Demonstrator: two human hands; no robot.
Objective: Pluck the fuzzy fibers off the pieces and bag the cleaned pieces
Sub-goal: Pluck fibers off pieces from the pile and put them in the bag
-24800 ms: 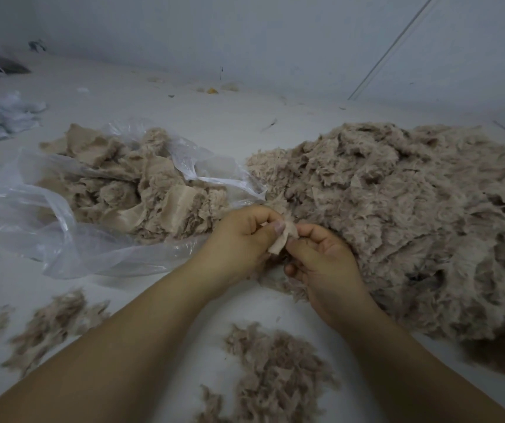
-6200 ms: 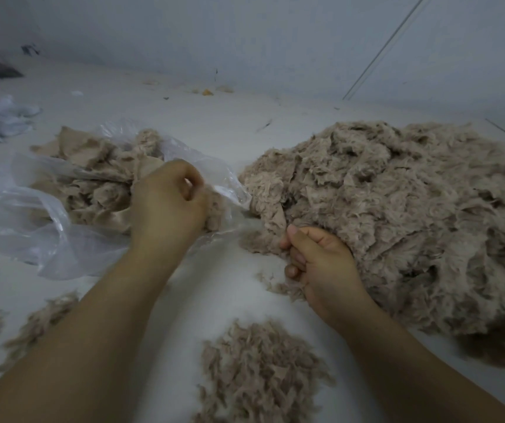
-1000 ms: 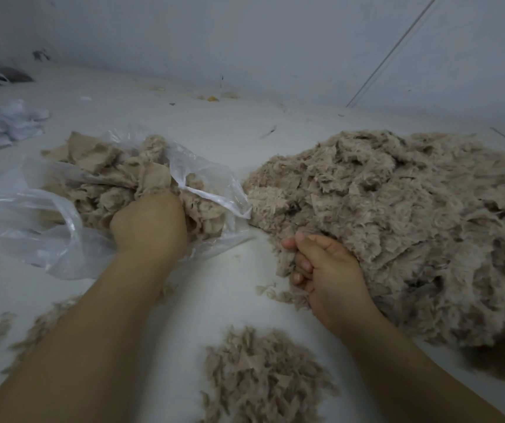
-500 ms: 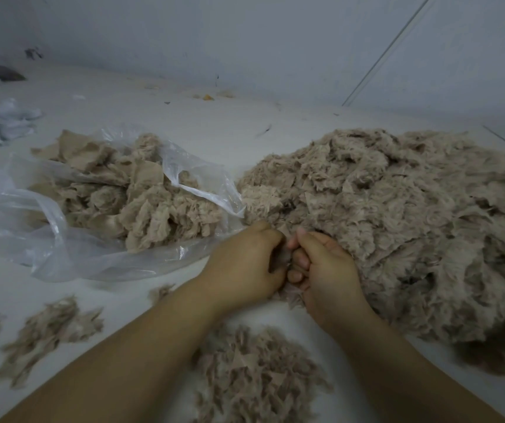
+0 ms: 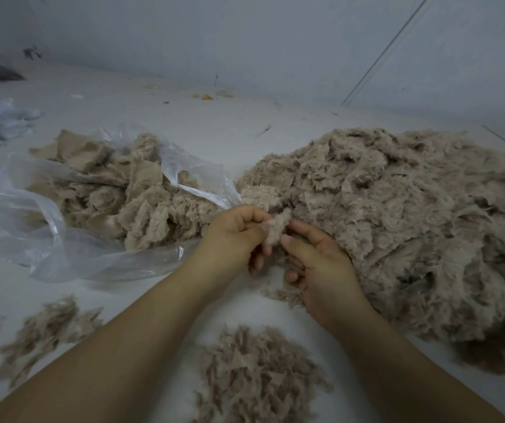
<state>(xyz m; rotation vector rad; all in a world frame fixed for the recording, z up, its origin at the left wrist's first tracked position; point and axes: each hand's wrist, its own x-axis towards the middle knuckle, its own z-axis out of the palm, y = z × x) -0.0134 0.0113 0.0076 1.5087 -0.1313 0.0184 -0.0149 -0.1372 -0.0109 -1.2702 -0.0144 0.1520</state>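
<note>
The left hand [image 5: 239, 236] and right hand [image 5: 315, 264] both pinch one small fuzzy piece [image 5: 277, 225] between thumb and fingertips, held up between them at the near edge of the large uncleaned heap [image 5: 397, 224] so fibers can be pulled off it. The clear plastic bag [image 5: 62, 233] of cleaned pieces lies open-mouthed just left of the hands, apparently for short drops, and plucked fluff [image 5: 257, 374] collects on the worktop [image 5: 169, 288] below. The right hand's lower fingers appear curled, though the view is dim.

A beige-brown fuzzy piece [image 5: 277, 225] matches the taupe heap [image 5: 403, 221] beside it; paler tan pieces fill a clear, glossy plastic bag [image 5: 47, 227]; grey-brown plucked fibres [image 5: 257, 374] dot the off-white desk [image 5: 166, 123], which looks bluish in dim light.
</note>
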